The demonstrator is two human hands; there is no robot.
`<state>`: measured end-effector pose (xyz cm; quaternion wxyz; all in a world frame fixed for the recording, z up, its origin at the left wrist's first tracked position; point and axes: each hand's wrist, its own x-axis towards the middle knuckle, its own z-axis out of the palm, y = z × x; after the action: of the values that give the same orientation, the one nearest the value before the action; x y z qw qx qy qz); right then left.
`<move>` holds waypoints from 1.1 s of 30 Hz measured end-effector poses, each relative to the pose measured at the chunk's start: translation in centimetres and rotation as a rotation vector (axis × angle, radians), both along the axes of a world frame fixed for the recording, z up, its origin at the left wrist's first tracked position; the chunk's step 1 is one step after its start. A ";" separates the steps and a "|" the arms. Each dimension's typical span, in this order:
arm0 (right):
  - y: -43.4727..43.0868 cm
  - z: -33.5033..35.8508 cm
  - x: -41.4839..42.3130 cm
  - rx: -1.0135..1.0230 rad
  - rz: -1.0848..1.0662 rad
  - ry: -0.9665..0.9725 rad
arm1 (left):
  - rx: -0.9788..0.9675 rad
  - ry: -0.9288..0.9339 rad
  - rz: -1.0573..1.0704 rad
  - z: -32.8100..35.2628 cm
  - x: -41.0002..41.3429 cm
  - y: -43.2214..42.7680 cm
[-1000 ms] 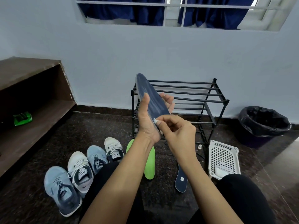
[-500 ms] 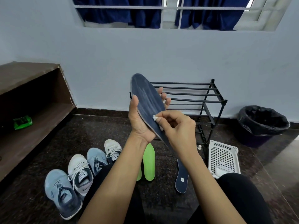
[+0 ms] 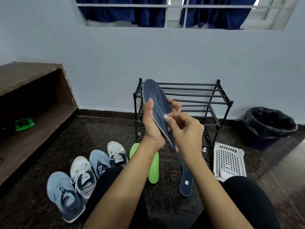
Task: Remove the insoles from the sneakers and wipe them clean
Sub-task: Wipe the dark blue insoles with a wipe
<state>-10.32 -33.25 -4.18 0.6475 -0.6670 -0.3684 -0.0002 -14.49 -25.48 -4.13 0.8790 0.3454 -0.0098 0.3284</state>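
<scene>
We hold a navy insole (image 3: 156,103) raised, toe up
Our left hand (image 3: 151,128) clamps thumb and fingers round it before the black rack (image 3: 189,84); our right hand (image 3: 187,129) pinches a white wipe (image 3: 165,116) against its face

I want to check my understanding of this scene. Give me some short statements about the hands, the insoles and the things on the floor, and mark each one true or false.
1. The left hand holds a dark blue insole with its toe end up. True.
2. The right hand holds nothing. False: its fingers pinch a small white wipe against the insole.
3. Six sneakers stand on the floor. False: there are four sneakers, two light blue and two white.
4. A second dark blue insole lies on the floor near the green insoles. True.
5. The black bin appears left of the shoe rack. False: it appears to the right.
</scene>
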 end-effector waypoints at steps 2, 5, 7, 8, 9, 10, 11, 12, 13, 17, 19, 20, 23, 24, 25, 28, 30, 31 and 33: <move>-0.4 0.0 -0.5 -0.049 0.098 0.050 | 0.025 -0.006 0.053 0.2 0.0 0.7; -0.3 -0.2 -0.9 -0.059 0.106 0.084 | 0.017 -0.033 0.078 0.2 0.2 0.9; 0.1 -0.3 -0.8 -0.025 0.056 0.098 | -0.008 -0.044 0.079 0.1 0.3 0.5; 0.3 -0.3 -0.7 -0.015 0.035 0.095 | -0.027 -0.053 0.081 0.1 0.4 0.4; 0.6 -0.3 -0.7 -0.010 0.018 0.083 | -0.043 -0.066 0.085 0.1 0.5 0.3; 0.8 -0.4 -0.6 -0.007 -0.001 0.061 | -0.053 -0.079 0.089 0.0 0.5 0.4; 0.9 -0.4 -0.7 -0.003 -0.025 0.029 | -0.059 -0.093 0.089 0.0 0.5 0.4; 1.0 -0.4 -0.7 0.004 -0.053 -0.007 | -0.066 -0.105 0.083 0.0 0.5 0.3; 1.1 -0.5 -0.7 0.013 -0.080 -0.037 | -0.074 -0.110 0.071 -0.1 0.5 0.1; 1.0 -0.2 -0.3 0.008 -0.065 0.010 | -0.092 -0.073 0.076 0.0 0.3 -0.2; 0.6 0.1 -0.5 -0.032 0.045 0.066 | -0.091 -0.069 0.099 0.2 0.1 0.4; 0.3 0.1 -0.7 -0.066 0.095 0.068 | -0.087 -0.067 0.107 0.2 0.0 0.8; -0.1 -0.1 -1.0 -0.114 0.111 0.045 | -0.050 -0.052 0.100 0.1 0.0 1.1; -0.1 -0.2 -0.9 -0.096 0.081 0.049 | -0.038 -0.052 0.095 0.1 0.1 0.8; 0.1 -0.3 -0.8 -0.076 0.047 0.058 | -0.036 -0.054 0.092 0.1 0.2 0.5; 0.7 -0.4 -0.3 -0.037 -0.031 0.049 | -0.051 -0.055 0.092 0.2 0.3 0.0; 1.0 -0.5 -0.2 -0.018 -0.083 -0.002 | -0.054 -0.039 0.081 0.1 0.2 -0.3; 1.1 -0.5 -0.2 -0.012 -0.112 -0.033 | -0.058 -0.033 0.069 0.1 0.2 -0.4; 1.2 -0.5 -0.2 -0.005 -0.147 -0.069 | -0.059 -0.034 0.061 0.2 0.2 -0.3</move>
<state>-10.49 -32.05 -4.69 0.6309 -0.6935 -0.3407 -0.0698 -14.30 -25.83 -3.95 0.8781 0.3139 -0.0045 0.3612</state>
